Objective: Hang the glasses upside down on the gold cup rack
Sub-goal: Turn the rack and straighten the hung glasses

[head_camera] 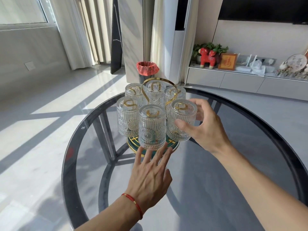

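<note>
The gold cup rack (150,84), with a looped handle and a green-and-gold round base (173,144), stands on a round dark glass table (250,147). Several ribbed clear glasses hang upside down on its arms. My right hand (205,127) curls around the front right glass (181,120), thumb on its near side and fingers behind it. The front centre glass (152,127) hangs just above my left hand (150,174), which lies flat with fingers spread, fingertips at the rack's base.
A bin with a red liner (147,68) stands on the floor behind the table. A low white cabinet (233,79) at the right carries a red toy animal (207,56), a frame and ornaments. Curtains and a window fill the left.
</note>
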